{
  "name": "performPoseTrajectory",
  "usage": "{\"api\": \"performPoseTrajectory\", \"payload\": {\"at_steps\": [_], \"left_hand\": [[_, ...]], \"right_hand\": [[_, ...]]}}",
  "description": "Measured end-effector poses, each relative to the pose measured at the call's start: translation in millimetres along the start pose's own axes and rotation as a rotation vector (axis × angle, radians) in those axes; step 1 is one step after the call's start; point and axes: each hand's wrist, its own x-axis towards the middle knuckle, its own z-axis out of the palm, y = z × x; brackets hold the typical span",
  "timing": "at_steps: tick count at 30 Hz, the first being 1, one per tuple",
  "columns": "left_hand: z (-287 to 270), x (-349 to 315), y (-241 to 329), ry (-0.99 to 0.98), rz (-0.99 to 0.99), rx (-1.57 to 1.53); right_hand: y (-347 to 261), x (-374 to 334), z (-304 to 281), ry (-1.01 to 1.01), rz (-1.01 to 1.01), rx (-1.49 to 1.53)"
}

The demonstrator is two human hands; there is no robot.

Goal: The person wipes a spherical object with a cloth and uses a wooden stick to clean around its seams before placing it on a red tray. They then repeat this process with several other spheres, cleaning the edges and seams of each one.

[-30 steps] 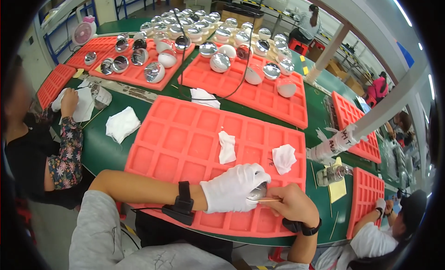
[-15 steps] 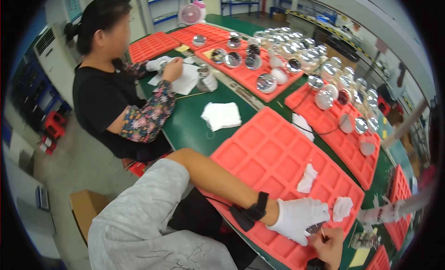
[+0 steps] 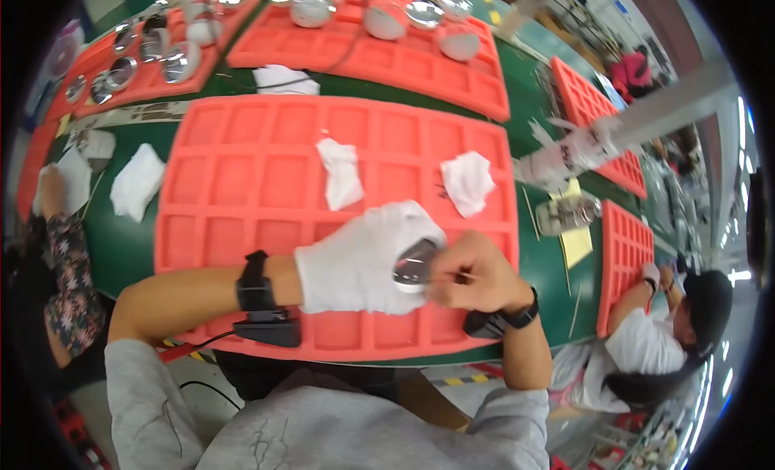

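My left hand (image 3: 355,260), in a white glove, curls around a shiny silver dome-shaped piece (image 3: 414,266). Bare and closed in a pinch, my right hand (image 3: 486,274) meets the piece's right side with a thin stick (image 3: 466,275); the stick's tip is hard to make out. Both hands are above a red tray (image 3: 234,182) divided into square pockets. On it, beyond my hands, lie two crumpled white cloths, one in the middle (image 3: 341,175) and another at the right (image 3: 468,184).
Red trays with silver domed pieces (image 3: 386,21) stand at the back. A third white cloth (image 3: 137,183) lies left on the green table. To the right are a clear jar (image 3: 569,215), yellow paper (image 3: 577,248) and a wrapped post (image 3: 565,157). Co-workers sit at both sides.
My view has swung to the right, bringing the tray and both hands to the middle. The hands keep hold of the silver piece and the stick.
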Motion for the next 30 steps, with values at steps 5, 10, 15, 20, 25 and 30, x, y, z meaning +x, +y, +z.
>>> {"api": "performPoseTrajectory", "payload": {"at_steps": [5, 10, 15, 20, 25, 30], "left_hand": [[-3, 2, 8, -0.077, -0.242, -0.147], [-4, 0, 8, -0.094, -0.307, -0.199], [-3, 2, 12, -0.098, -0.372, -0.281], [-1, 0, 6, -0.086, -0.309, -0.282], [-5, 0, 8, -0.124, -0.374, -0.367], [-7, 1, 11, -0.178, -0.505, -0.485]], "right_hand": [[0, -4, -3, -0.044, 0.074, 0.129], [5, -2, -2, -0.066, 0.089, 0.243], [7, -3, -4, -0.082, 0.088, 0.292], [7, -4, -3, -0.070, 0.111, 0.412], [8, -6, -4, -0.089, 0.119, 0.446], [13, -8, -3, -0.105, 0.080, 0.516]]}}
